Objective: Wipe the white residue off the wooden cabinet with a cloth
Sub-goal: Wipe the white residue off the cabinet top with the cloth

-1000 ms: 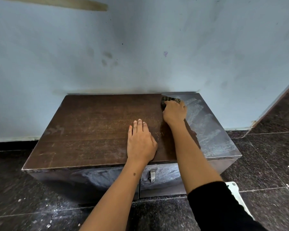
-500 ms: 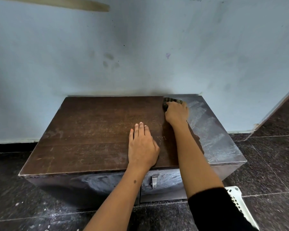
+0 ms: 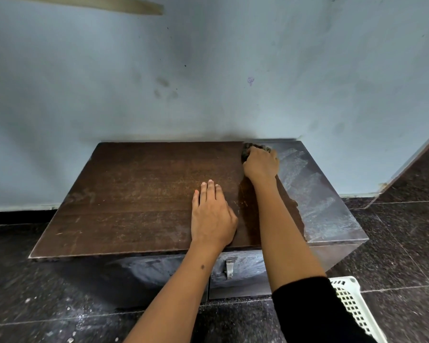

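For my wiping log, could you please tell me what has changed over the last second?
Very little: the right hand stays at the cabinet's back edge, gripping the cloth. The left hand stays flat on the top. The white residue on the right looks unchanged.

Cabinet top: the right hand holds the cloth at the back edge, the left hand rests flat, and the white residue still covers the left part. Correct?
Not quite. In the head view the white residue covers the right part of the cabinet; the left part is wiped brown. The right hand does hold the cloth at the back edge, and the left hand rests flat.
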A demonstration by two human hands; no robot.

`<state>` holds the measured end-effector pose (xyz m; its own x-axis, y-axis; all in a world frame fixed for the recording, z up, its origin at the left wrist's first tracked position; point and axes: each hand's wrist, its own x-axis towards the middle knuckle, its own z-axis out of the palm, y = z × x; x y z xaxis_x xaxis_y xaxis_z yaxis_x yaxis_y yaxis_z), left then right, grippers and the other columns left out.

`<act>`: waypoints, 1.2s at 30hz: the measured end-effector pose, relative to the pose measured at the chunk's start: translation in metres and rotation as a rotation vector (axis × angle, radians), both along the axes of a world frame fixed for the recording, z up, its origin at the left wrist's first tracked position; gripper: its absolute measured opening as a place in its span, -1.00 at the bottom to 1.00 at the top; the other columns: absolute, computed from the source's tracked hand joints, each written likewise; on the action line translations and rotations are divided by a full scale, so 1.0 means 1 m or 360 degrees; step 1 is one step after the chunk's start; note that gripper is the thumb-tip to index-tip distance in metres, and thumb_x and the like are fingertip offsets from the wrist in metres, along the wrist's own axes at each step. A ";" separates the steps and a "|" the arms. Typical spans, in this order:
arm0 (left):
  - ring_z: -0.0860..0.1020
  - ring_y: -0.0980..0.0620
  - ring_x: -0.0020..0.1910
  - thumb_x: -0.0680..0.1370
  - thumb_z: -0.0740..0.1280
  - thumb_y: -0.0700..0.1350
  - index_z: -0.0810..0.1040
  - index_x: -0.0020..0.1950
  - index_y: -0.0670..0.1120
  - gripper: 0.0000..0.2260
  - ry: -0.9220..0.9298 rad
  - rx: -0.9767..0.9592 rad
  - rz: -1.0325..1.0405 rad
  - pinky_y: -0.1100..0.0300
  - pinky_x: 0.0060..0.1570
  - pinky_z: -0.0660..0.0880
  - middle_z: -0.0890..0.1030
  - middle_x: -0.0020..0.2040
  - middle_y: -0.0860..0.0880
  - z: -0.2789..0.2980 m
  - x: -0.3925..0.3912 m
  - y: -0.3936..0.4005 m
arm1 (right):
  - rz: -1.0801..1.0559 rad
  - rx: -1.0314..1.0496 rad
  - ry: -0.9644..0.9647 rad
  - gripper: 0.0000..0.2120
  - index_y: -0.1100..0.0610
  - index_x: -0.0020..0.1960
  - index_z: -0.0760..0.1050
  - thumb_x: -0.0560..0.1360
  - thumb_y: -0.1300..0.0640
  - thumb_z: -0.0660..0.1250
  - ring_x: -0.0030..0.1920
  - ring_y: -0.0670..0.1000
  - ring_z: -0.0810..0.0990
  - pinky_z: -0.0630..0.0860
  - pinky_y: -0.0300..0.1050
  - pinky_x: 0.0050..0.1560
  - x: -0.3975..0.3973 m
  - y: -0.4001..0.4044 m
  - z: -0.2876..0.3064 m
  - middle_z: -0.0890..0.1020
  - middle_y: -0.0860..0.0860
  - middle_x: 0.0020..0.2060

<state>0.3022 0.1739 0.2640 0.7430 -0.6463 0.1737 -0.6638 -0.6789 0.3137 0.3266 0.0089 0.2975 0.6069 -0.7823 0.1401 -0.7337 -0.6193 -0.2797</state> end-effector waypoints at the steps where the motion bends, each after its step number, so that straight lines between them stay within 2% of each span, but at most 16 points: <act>1: 0.06 -0.07 0.52 0.59 -0.02 -0.07 0.14 0.51 -0.19 -0.51 -0.0002 0.0000 0.0002 0.02 0.50 -0.02 0.14 0.53 -0.15 0.000 0.000 0.000 | 0.0002 0.0000 -0.0005 -0.72 0.11 0.23 0.46 0.54 0.19 0.19 0.33 0.19 0.27 0.29 0.01 0.23 0.003 -0.004 0.000 0.55 0.12 0.17; 6: 0.07 -0.07 0.52 0.42 -0.31 0.00 0.15 0.51 -0.19 -0.29 -0.0024 0.0020 -0.0012 0.02 0.50 -0.03 0.14 0.53 -0.14 0.001 -0.001 0.001 | -0.0072 -0.0054 -0.0026 -0.76 0.14 0.19 0.47 0.54 0.15 0.21 0.33 0.20 0.27 0.27 0.00 0.27 0.019 -0.024 -0.002 0.56 0.13 0.15; 8: 0.06 -0.07 0.52 0.38 -0.35 0.02 0.14 0.51 -0.19 -0.25 -0.0015 0.0040 -0.0021 0.03 0.50 -0.03 0.14 0.53 -0.14 0.001 0.000 0.002 | -0.0092 -0.0068 -0.0001 -0.77 0.15 0.17 0.48 0.53 0.15 0.22 0.32 0.21 0.28 0.26 0.00 0.29 0.028 -0.024 -0.002 0.56 0.15 0.16; 12: 0.03 -0.06 0.52 0.57 -0.09 -0.04 0.10 0.52 -0.19 -0.48 0.0012 0.0077 -0.0018 0.02 0.50 -0.05 0.10 0.54 -0.14 0.002 0.002 0.002 | 0.0079 -0.0176 0.0087 -0.75 0.14 0.19 0.50 0.53 0.18 0.19 0.31 0.21 0.29 0.25 0.02 0.27 0.042 -0.016 -0.002 0.55 0.14 0.18; 14: 0.03 -0.06 0.53 0.60 -0.01 -0.06 0.10 0.52 -0.19 -0.51 0.0017 0.0085 -0.0028 0.02 0.50 -0.05 0.10 0.54 -0.13 0.004 0.002 0.002 | 0.0209 -0.0202 0.0096 -0.70 0.09 0.25 0.49 0.55 0.18 0.18 0.31 0.19 0.29 0.26 0.00 0.25 0.044 -0.017 -0.002 0.55 0.11 0.20; 18: 0.03 -0.06 0.52 0.59 -0.06 -0.04 0.10 0.52 -0.18 -0.49 0.0006 0.0119 -0.0043 0.02 0.50 -0.04 0.10 0.54 -0.13 0.004 0.001 0.001 | 0.0204 -0.0157 0.0110 -0.67 0.06 0.31 0.46 0.55 0.17 0.20 0.31 0.18 0.29 0.30 0.00 0.23 0.037 -0.033 0.002 0.53 0.11 0.21; 25: 0.03 -0.06 0.52 0.47 -0.18 -0.01 0.10 0.52 -0.18 -0.38 0.0004 0.0144 -0.0029 0.02 0.50 -0.04 0.10 0.54 -0.14 0.005 0.000 0.001 | -0.0010 -0.0142 0.0137 -0.73 0.16 0.18 0.51 0.54 0.20 0.16 0.32 0.21 0.26 0.27 0.01 0.27 0.038 -0.032 0.002 0.54 0.14 0.19; 27: 0.03 -0.06 0.52 0.53 -0.14 -0.02 0.10 0.52 -0.18 -0.44 -0.0008 0.0141 -0.0024 0.02 0.50 -0.04 0.10 0.54 -0.13 0.004 0.001 0.001 | 0.0126 -0.0176 0.0117 -0.70 0.12 0.24 0.50 0.55 0.20 0.16 0.32 0.20 0.27 0.27 0.01 0.27 0.043 -0.025 0.001 0.54 0.14 0.20; 29: 0.02 -0.07 0.53 0.60 -0.05 -0.04 0.10 0.52 -0.18 -0.50 -0.0003 0.0134 -0.0035 0.01 0.50 -0.04 0.09 0.54 -0.13 0.003 0.002 0.001 | 0.0355 -0.0162 0.0110 -0.61 -0.02 0.36 0.42 0.56 0.18 0.17 0.32 0.17 0.27 0.26 -0.02 0.27 0.042 -0.022 0.001 0.51 0.12 0.25; 31: 0.02 -0.07 0.53 0.61 -0.01 -0.06 0.10 0.52 -0.18 -0.51 -0.0005 0.0126 -0.0042 0.01 0.50 -0.04 0.09 0.54 -0.13 0.002 0.003 0.002 | 0.0422 -0.0110 0.0115 -0.58 -0.09 0.40 0.37 0.56 0.15 0.19 0.33 0.16 0.28 0.26 -0.01 0.28 0.036 -0.027 0.005 0.49 0.11 0.28; 36: 0.04 -0.08 0.52 0.61 -0.01 -0.06 0.13 0.51 -0.19 -0.52 -0.0032 0.0096 -0.0035 0.02 0.50 -0.03 0.12 0.53 -0.13 0.000 0.002 0.001 | 0.0082 -0.0115 0.0132 -0.66 0.06 0.31 0.45 0.54 0.14 0.22 0.32 0.18 0.27 0.29 -0.01 0.25 0.024 -0.049 0.004 0.50 0.14 0.25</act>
